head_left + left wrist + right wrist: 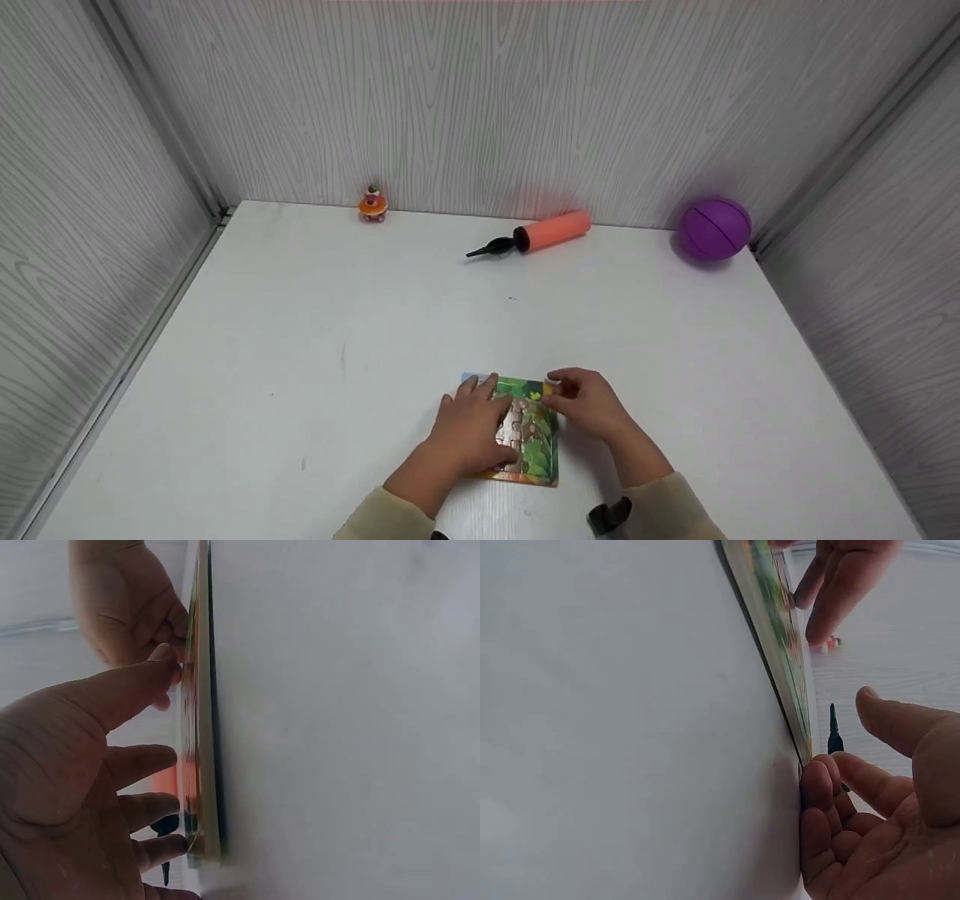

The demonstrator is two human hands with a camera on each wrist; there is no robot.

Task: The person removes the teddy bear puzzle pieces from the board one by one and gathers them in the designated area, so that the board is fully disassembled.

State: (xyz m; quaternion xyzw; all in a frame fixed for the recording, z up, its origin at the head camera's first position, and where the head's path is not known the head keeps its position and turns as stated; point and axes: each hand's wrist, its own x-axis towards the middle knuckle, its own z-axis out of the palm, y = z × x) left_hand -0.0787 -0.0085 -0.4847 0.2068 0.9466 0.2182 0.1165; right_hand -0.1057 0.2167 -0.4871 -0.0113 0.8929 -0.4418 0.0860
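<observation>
A small jigsaw puzzle [536, 457] in a thin flat frame lies on the table, printed in green and brown. My left hand [470, 427] covers its left part with fingers spread, fingertips and thumb resting on the pieces. In the left wrist view, the thumb and fingers meet the thin board [204, 765] from above. At the far right corner is my right hand [589, 401], thumb and forefinger parted around the yellow corner. From the right wrist, its loosely bent fingers [816, 784] touch the board's corner, while the thumb [892, 716] stands away.
Along the back wall lie a small orange and red figurine [373, 205], a hand pump [555, 230] with a black nozzle, and a purple ball [715, 229] at the right corner. Grey wood-grain panels [450, 97] enclose the white table [262, 337] on three sides.
</observation>
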